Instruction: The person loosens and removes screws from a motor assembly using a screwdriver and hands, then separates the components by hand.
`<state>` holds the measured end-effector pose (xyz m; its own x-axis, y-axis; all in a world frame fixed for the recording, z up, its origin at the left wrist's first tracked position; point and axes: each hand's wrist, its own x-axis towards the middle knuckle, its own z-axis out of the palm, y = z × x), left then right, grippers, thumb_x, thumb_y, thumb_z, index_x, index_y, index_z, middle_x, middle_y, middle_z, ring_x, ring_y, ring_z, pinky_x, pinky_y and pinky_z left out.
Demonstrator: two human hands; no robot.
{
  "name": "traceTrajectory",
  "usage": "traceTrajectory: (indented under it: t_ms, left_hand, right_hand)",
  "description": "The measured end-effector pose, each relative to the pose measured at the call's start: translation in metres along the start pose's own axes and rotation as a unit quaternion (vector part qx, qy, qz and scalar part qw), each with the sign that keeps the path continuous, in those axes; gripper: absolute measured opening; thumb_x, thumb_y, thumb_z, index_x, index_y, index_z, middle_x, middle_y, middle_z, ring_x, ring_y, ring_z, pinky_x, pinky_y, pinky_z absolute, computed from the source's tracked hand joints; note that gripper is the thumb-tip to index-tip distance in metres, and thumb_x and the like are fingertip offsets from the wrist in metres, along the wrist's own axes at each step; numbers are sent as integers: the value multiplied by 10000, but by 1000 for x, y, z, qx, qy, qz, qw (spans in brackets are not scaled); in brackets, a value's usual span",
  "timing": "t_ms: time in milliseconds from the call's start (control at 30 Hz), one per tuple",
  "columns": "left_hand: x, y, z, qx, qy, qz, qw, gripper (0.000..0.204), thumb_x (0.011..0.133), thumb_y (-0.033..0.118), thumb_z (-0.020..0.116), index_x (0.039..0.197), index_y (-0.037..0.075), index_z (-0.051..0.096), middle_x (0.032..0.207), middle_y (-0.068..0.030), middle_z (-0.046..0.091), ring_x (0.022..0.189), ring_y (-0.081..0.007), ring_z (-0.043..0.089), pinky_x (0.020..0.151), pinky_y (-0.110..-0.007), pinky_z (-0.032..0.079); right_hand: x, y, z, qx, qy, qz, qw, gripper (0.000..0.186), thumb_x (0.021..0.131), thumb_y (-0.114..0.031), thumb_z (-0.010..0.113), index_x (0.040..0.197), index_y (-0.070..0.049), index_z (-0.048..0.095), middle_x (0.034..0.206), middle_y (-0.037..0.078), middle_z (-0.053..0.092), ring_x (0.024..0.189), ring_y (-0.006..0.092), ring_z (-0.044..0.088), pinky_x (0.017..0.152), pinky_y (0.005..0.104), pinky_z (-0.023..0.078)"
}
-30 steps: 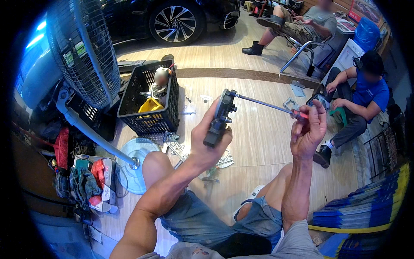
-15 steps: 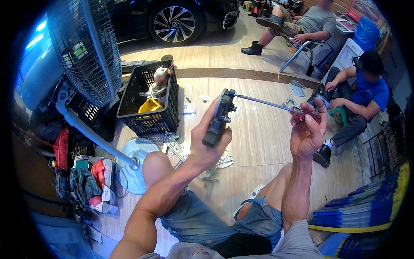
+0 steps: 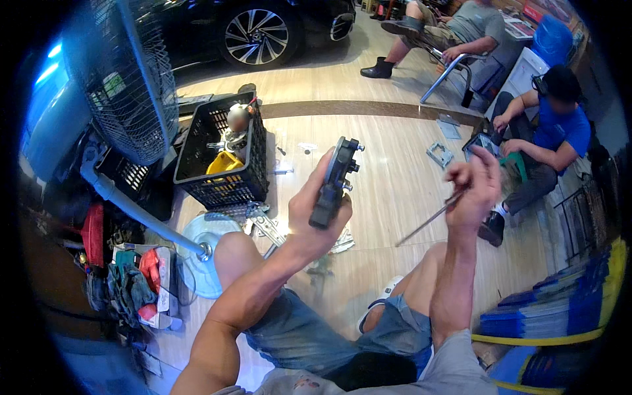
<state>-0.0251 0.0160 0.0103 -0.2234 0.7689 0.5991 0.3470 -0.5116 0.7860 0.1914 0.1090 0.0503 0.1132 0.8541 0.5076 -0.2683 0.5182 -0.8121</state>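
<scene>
Black mechanical assembly (image 3: pixel 334 184), rounded top end, stands near upright in your left hand (image 3: pixel 316 220), in front of you and well above the floor. Progress, best judgement: partway. The assembly looks to be in one piece, with short silver-tipped posts (image 3: pixel 360 147) jutting from its right side. Nothing is on them: the screwdriver (image 3: pixel 424 228) is off the assembly, a clear gap between. Whether any fastener is loose, tight or missing: can't tell at this size. So something on it may well be left to do, but how much doesn't show.

Fingers: your left hand is wrapped around the assembly's lower part, one digit up along its left edge, another at lower right, the others hidden behind it. Top end and posts are clear of the fingers. Your right hand (image 3: pixel 475 191) is blurred; its fingers are curled round the screwdriver's handle end, handle mostly covered, shaft slanting down-left with the tip over bare floor.

Farther out: loose metal pieces (image 3: pixel 266 228) on the floor past your left knee, black plastic crate (image 3: pixel 227 191) with a yellow piece (image 3: pixel 224 162) inside, silver bracket (image 3: pixel 440 155) on the floor near a seated co-worker in blue (image 3: pixel 563 128), pedestal fan (image 3: pixel 138 99) at left.
</scene>
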Motion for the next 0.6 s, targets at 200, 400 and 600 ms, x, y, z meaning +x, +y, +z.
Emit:
traceTrajectory:
  t_ms: [200,400,600]
  left_hand:
    - [-4,2,8,59,-17,80,995,790,710,-79,622,1454,27,379,925,-146,614,715,-222,620,654,-314,509]
    - [-8,4,12,60,-25,147,987,829,683,-98,641,1458,23,371,950,-154,611,779,-261,632,682,-344,514]
    - [-8,8,9,65,-37,125,989,840,677,-105,640,1460,23,367,946,-161,609,775,-276,633,675,-354,514]
  right_hand:
    - [-31,-4,43,20,-184,142,972,304,995,-277,576,1034,18,637,839,57,669,458,34,486,395,194,356]
    - [-36,-4,48,-7,-205,158,966,307,1005,-291,558,910,-6,626,571,-26,520,470,44,479,421,216,344]
    - [-37,-3,48,18,-223,142,964,270,1005,-257,561,917,-11,630,585,-30,522,481,30,462,427,203,334]
